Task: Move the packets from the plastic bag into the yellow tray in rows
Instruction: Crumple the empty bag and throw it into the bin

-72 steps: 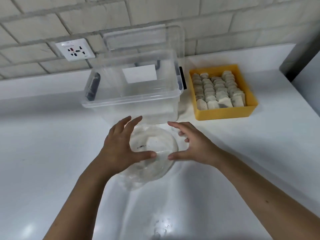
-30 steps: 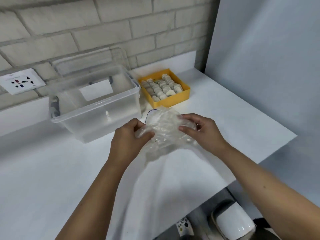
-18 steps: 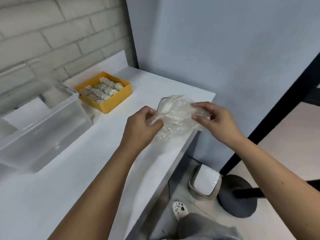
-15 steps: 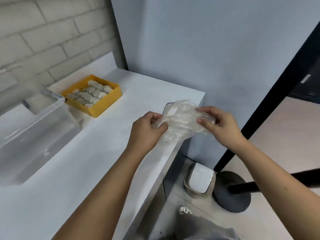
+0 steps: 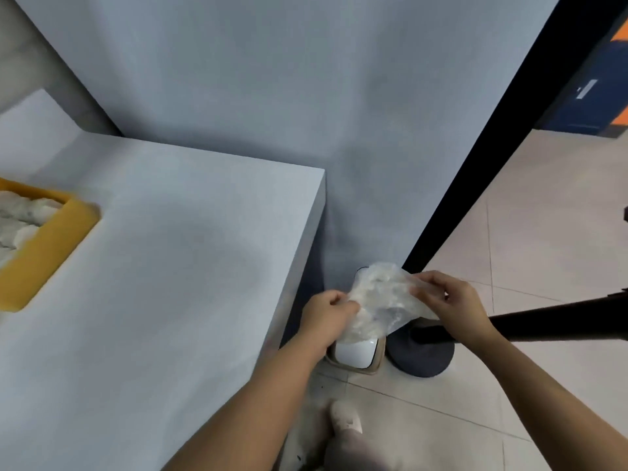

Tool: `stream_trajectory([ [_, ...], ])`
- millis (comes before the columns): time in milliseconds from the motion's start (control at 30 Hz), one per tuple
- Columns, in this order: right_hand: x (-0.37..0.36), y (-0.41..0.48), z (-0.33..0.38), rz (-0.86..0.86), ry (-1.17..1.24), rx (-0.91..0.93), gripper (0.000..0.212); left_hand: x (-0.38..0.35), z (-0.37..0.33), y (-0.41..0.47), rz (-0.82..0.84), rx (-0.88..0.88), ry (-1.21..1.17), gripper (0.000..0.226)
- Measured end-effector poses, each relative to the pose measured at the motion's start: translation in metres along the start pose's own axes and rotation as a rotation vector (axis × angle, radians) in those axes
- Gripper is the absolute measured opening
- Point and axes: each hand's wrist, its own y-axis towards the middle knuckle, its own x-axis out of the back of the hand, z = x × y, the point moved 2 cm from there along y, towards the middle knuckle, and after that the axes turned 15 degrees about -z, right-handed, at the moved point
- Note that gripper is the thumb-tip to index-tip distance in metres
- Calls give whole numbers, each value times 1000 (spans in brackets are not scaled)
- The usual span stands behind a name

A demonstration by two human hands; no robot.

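The plastic bag [image 5: 384,300] has been travelling off the white table [image 5: 170,266] since half a second ago. It is now hanging past the edge, over a white-lidded bin [image 5: 356,355] on the floor. The left hand [image 5: 326,314] is pinching its left edge, and the right hand [image 5: 452,304] is gripping its right edge. The yellow tray [image 5: 51,246] is sitting far left on the table, with packets [image 5: 20,212] lying inside.

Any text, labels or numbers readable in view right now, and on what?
Nothing legible in this view.
Pale tag on the dark blue panel: too blurred to read.
Plastic bag, gripped by the left hand and right hand: no print visible.
Yellow tray: no label shows.
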Motion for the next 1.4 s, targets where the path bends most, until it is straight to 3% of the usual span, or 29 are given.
stream_trajectory([
  [200, -41, -1, -78, 17, -75, -114, 17, -52, 53, 60, -26, 138, 119, 16],
  [400, -93, -15, -142, 88, -175, -206, 35, -96, 105, 112, -195, 171, 221, 13],
  [633, -146, -35, -230, 113, -233, -233, 42, -156, 190, 156, -237, 191, 444, 11],
  [900, -196, -41, -321, 154, -265, -196, 47, -216, 260, 211, -169, 223, 311, 10],
  [1167, -234, -49, -358, 262, -319, -198, 48, -228, 301, 237, -35, 226, 316, 32],
  [1300, -243, -51, -360, 275, -315, -243, 50, -227, 311, 242, -1, 241, 306, 23],
  [1400, -253, -54, -361, 339, -329, -294, 48, -224, 307, 240, -41, 379, 149, 18],
])
